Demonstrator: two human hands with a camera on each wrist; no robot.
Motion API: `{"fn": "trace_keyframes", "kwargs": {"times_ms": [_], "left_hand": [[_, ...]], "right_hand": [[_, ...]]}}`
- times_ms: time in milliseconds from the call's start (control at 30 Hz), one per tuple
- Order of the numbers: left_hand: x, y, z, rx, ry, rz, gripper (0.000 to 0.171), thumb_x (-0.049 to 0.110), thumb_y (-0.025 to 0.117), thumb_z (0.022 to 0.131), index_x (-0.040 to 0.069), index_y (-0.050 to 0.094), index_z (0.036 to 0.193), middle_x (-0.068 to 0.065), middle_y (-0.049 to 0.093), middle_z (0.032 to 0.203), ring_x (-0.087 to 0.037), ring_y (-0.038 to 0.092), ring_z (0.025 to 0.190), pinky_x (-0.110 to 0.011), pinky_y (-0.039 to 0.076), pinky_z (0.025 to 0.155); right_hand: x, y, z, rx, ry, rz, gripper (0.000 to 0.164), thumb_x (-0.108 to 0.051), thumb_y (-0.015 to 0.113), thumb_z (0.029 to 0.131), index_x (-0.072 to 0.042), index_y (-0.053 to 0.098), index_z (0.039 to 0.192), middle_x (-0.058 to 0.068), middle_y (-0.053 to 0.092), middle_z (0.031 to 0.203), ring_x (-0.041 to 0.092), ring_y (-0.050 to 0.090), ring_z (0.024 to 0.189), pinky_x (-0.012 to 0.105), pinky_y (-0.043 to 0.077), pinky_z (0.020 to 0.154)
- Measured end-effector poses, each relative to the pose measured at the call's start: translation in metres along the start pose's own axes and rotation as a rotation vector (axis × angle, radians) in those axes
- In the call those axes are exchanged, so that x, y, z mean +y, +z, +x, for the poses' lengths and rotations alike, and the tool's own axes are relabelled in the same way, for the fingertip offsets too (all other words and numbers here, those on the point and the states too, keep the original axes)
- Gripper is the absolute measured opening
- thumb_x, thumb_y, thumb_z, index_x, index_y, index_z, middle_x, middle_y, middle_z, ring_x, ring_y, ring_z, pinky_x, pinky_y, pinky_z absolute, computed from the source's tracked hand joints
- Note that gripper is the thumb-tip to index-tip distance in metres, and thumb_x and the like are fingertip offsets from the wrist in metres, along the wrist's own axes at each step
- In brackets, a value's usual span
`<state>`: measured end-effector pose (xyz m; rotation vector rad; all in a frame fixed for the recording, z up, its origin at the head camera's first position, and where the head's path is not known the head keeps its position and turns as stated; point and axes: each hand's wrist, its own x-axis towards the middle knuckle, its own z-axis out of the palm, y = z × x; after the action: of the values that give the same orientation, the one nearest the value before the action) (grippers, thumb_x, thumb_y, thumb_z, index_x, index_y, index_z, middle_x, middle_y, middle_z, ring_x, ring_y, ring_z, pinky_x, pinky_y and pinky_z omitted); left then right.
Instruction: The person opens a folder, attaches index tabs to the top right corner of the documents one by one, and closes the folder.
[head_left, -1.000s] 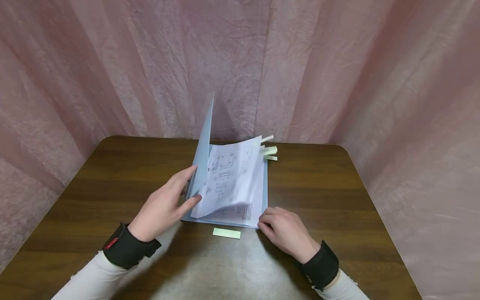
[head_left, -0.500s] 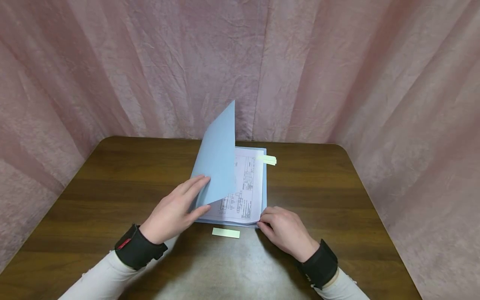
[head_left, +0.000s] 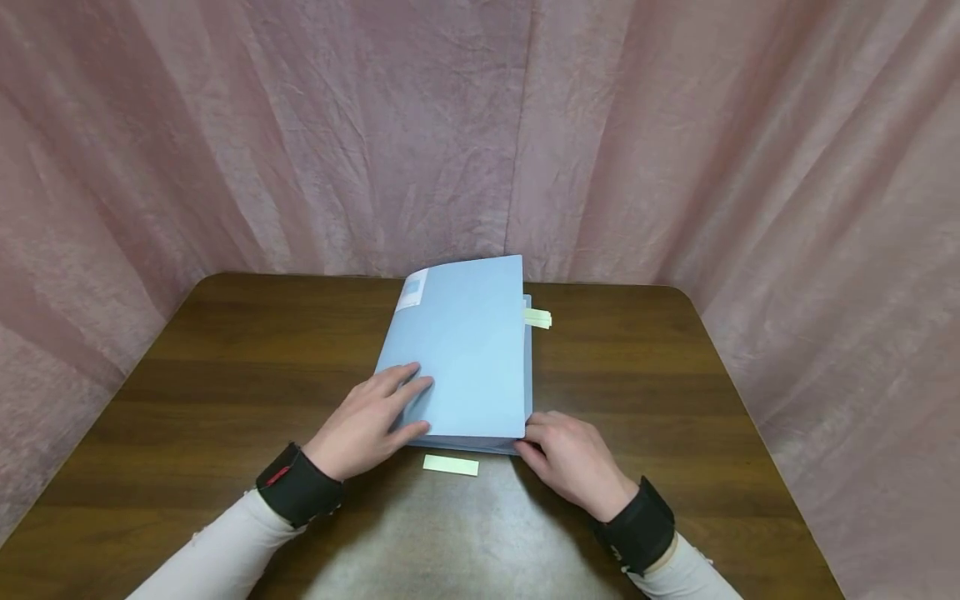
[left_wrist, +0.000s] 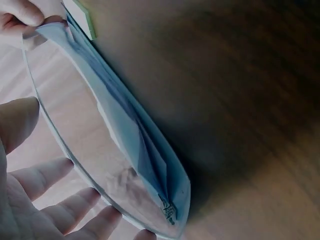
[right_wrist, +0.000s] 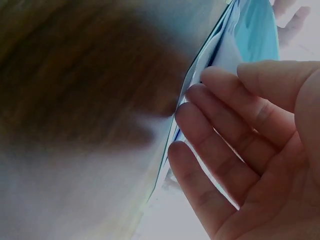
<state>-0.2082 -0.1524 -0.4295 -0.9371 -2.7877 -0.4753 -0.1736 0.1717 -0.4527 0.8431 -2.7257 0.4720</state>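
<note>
A light blue folder (head_left: pixel 465 350) lies on the table, its front cover lowered over the papers and slightly raised along the right edge. Pale green sticky tabs (head_left: pixel 537 317) stick out at its right side. With spread, fairly straight fingers, my left hand (head_left: pixel 367 423) touches the cover near its lower left. In the left wrist view the fingers rest along the cover's bottom edge, with folded sheets inside. My right hand (head_left: pixel 570 458) stays at the folder's lower right corner, its loosely bent fingers (right_wrist: pixel 195 120) touching the edge in the right wrist view.
A pale green sticky strip (head_left: pixel 451 465) lies just in front of the folder. The brown wooden table (head_left: pixel 637 358) has rounded far corners. Behind it and along the sides hangs a pink curtain (head_left: pixel 337 125).
The folder's cover has swung from upright on the left down to the right, over the papers. My left hand followed it rightward. A lifted page has dropped flat; my right hand has stayed put.
</note>
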Motion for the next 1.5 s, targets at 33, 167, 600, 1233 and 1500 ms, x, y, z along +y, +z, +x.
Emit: {"fn": "trace_keyframes", "kwargs": {"times_ms": [33,167,600,1233,1500], "left_hand": [[0.0,0.001,0.0,-0.004,0.004,0.009,0.063,0.047,0.066,0.092,0.016,0.054,0.145,-0.012,0.043,0.152,-0.032,0.04,0.139,-0.055,0.033,0.106],[0.001,0.004,0.001,-0.022,0.013,0.049,0.06,0.045,0.066,0.093,0.016,0.055,0.144,-0.012,0.043,0.152,-0.032,0.04,0.139,-0.056,0.033,0.105],[0.004,0.011,0.0,-0.068,0.048,0.172,0.058,0.046,0.066,0.092,0.017,0.059,0.141,-0.013,0.047,0.15,-0.034,0.043,0.137,-0.057,0.033,0.104],[0.013,0.015,0.001,-0.155,0.09,0.317,0.054,0.044,0.065,0.092,0.017,0.061,0.138,-0.013,0.052,0.145,-0.037,0.046,0.133,-0.059,0.033,0.101],[0.019,0.019,0.007,-0.208,0.085,0.344,0.056,0.045,0.062,0.094,0.016,0.059,0.142,-0.008,0.052,0.147,-0.038,0.046,0.133,-0.058,0.034,0.101]], "right_hand": [[0.0,-0.001,0.0,0.006,0.017,-0.006,0.014,-0.029,0.067,0.091,-0.029,0.067,0.078,-0.019,0.05,0.076,0.001,0.048,0.068,0.023,0.042,0.058],[0.001,-0.004,-0.001,0.061,0.114,-0.005,0.017,-0.024,0.064,0.092,-0.03,0.066,0.076,-0.02,0.05,0.076,-0.002,0.045,0.062,0.02,0.037,0.052],[0.002,-0.004,0.002,0.232,0.194,0.047,0.012,-0.024,0.069,0.091,-0.022,0.076,0.101,-0.012,0.066,0.099,0.005,0.061,0.087,0.027,0.05,0.067],[-0.005,0.001,-0.001,-0.015,-0.049,0.101,0.01,-0.025,0.066,0.094,-0.026,0.075,0.096,-0.016,0.066,0.097,0.002,0.062,0.091,0.027,0.05,0.078],[-0.001,0.0,-0.003,-0.001,-0.031,0.06,0.012,-0.025,0.064,0.095,-0.028,0.075,0.093,-0.019,0.064,0.092,0.001,0.061,0.086,0.025,0.05,0.073]]}}
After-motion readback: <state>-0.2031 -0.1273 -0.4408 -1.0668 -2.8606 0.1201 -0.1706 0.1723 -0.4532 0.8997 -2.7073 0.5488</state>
